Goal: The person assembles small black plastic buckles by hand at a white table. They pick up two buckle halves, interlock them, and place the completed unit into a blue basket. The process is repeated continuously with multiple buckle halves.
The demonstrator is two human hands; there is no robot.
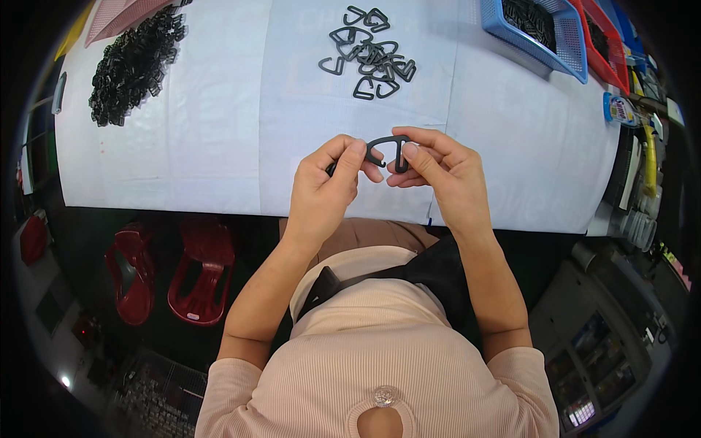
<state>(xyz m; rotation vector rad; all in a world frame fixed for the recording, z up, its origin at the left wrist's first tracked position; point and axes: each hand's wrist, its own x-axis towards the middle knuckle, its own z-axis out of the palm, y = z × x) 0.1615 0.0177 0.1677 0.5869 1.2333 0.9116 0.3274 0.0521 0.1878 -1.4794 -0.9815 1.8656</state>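
Hands: both nearly closed in pinches on one piece; the left hand (328,175) grips its curved side, the right hand (447,164) its straight bar, thumb in front.
Black D-shaped hook (380,139): held up between the fingertips, over the near edge of the bench (204,146), its open end facing down.
Step in hand: seemingly handling this single hook with both hands; any further move would call for keeping both pinches on its slim frame.
Loose hooks (374,55): a scattered, overlapping cluster beyond the hands.
Heap of small black parts (135,66): far left, beside a pink basket (120,18).
Blue basket (511,36): far right, holding dark parts, with a red basket (621,66) beside it.
Hard to make out: a dark bit at the left palm, mostly covered; fingertips behind the hook; the heap's single parts; the pink basket, cut off above.
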